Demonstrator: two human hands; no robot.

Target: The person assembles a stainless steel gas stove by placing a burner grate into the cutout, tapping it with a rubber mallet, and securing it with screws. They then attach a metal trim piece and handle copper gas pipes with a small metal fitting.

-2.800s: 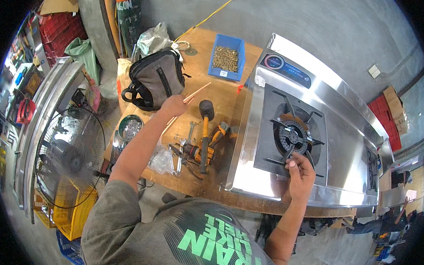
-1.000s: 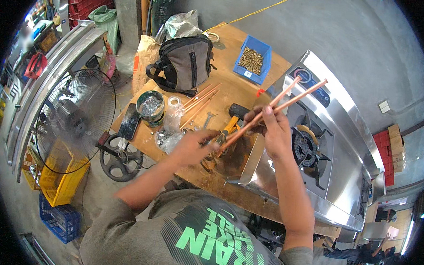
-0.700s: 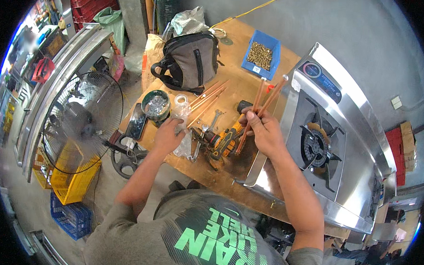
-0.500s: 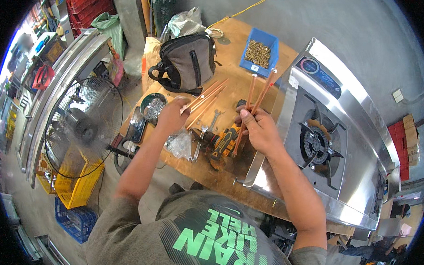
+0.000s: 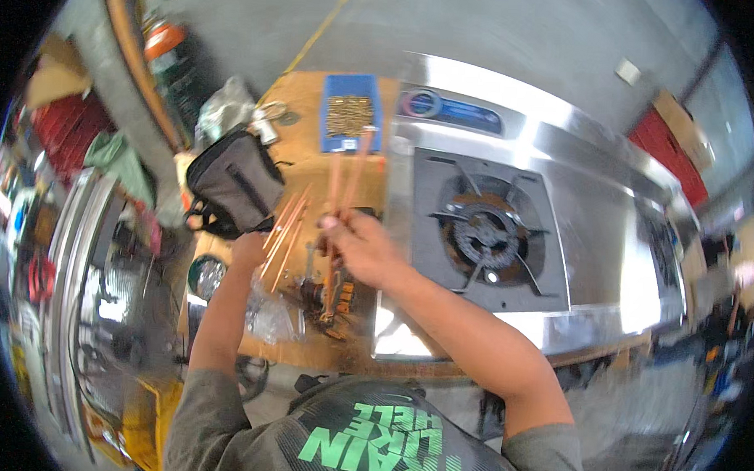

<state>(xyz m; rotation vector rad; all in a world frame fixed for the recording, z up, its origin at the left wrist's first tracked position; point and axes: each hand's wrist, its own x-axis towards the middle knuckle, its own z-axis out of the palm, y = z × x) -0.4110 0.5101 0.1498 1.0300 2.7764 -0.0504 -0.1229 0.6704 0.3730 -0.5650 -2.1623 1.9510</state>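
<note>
My right hand (image 5: 364,245) is closed around thin copper tubes (image 5: 353,175), which stand nearly upright with their upper ends toward the blue bin. Just left of them, several more copper tubes (image 5: 286,231) lie on the wooden table (image 5: 303,89). My left hand (image 5: 248,248) is at the left side of these loose tubes, below the grey and black bag (image 5: 249,184). Its fingers are blurred and partly hidden, so their grip does not show. Beneath my right hand lies a yellow and black power tool (image 5: 340,300), partly covered by the held tubes.
A steel gas stove (image 5: 475,300) with a round burner stands to the right. The blue bin (image 5: 329,107) of small brass fittings sits at the back. Near my left forearm are a bowl of small metal parts (image 5: 207,274) and a clear plastic bag (image 5: 266,316).
My view has swung to the right, so the stove sits more centrally. The right hand keeps its hold on the tubes. My left hand now appears closer to the bag.
</note>
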